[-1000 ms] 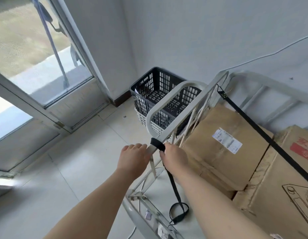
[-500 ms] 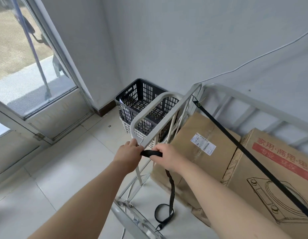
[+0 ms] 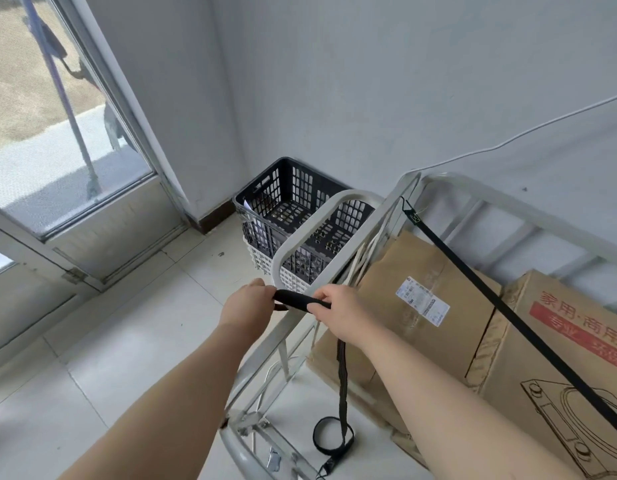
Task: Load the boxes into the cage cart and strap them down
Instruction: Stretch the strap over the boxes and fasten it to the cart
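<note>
Your left hand (image 3: 246, 303) and right hand (image 3: 338, 315) have parted, both gripping the strap (image 3: 298, 301), now taut over the cart rail (image 3: 302, 242); boxes (image 3: 404, 271) loaded, tying-off likely underway.

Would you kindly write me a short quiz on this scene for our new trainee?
1. True or false: the left hand and the right hand both hold the black strap at the cage cart.
2. The taut diagonal strap runs over: A the cardboard boxes; B the glass door; C the floor outside.
3. Fill in: the black crate stands ___ the cage cart.
Key: 1 true; 2 A; 3 outside.
</note>
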### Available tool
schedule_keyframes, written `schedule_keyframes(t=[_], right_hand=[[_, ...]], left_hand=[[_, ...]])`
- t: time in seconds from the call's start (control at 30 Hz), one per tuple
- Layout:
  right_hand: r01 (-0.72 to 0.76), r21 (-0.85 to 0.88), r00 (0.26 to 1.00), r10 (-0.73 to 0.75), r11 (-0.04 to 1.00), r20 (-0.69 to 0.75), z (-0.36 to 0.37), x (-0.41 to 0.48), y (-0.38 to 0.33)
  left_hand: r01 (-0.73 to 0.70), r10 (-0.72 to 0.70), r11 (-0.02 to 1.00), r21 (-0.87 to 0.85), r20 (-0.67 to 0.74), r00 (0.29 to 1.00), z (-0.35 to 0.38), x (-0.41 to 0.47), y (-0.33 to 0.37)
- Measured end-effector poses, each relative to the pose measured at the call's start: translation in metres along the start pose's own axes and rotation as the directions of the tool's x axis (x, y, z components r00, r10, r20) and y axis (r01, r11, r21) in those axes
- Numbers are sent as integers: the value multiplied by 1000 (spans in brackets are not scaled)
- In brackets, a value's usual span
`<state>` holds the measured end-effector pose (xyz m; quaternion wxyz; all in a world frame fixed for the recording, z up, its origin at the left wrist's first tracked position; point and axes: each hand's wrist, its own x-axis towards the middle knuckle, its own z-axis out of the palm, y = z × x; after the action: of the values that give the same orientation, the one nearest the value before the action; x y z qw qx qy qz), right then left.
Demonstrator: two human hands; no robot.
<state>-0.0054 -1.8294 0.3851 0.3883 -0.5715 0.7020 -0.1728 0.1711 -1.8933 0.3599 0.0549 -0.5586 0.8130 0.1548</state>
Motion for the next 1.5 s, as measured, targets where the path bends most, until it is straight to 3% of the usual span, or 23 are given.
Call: schedule_keyframes(t=[0.13, 0.27, 0.37, 0.63, 0.73, 0.87, 1.03, 1.17, 1.5], right_hand=[[-83, -29, 994, 85, 996, 67, -2, 19, 12], [-128, 95, 991, 132, 987, -33, -12, 31, 23], [-66, 118, 996, 74, 991, -59, -13, 48, 21], [20, -30, 999, -20, 999, 26, 10, 76, 9], [78, 35, 994, -80, 996, 80, 14, 78, -8], [120, 79, 984, -130, 990, 123, 13, 86, -33], [68, 192, 988, -93, 979, 123, -4, 76, -38], [53, 262, 990, -85, 964, 112, -12, 64, -37], [-205, 146, 962, 227, 968, -154, -15, 27, 54]], left_hand=[[111, -111, 994, -5, -25, 994, -2, 19, -28], [190, -191, 978, -86, -9, 981, 6, 34, -41], [197, -198, 972, -127, 3, 980, 21, 43, -40], [231, -222, 950, -211, 66, 973, 57, 53, -37], [239, -228, 942, -237, 73, 971, 58, 50, -43], [143, -137, 935, -325, 41, 990, 48, 38, -48], [-67, 24, 920, -385, -117, 993, 23, 31, -37], [-130, 56, 911, -391, -197, 979, 9, 22, -34], [-164, 75, 929, -333, -264, 962, 17, 1, 15]])
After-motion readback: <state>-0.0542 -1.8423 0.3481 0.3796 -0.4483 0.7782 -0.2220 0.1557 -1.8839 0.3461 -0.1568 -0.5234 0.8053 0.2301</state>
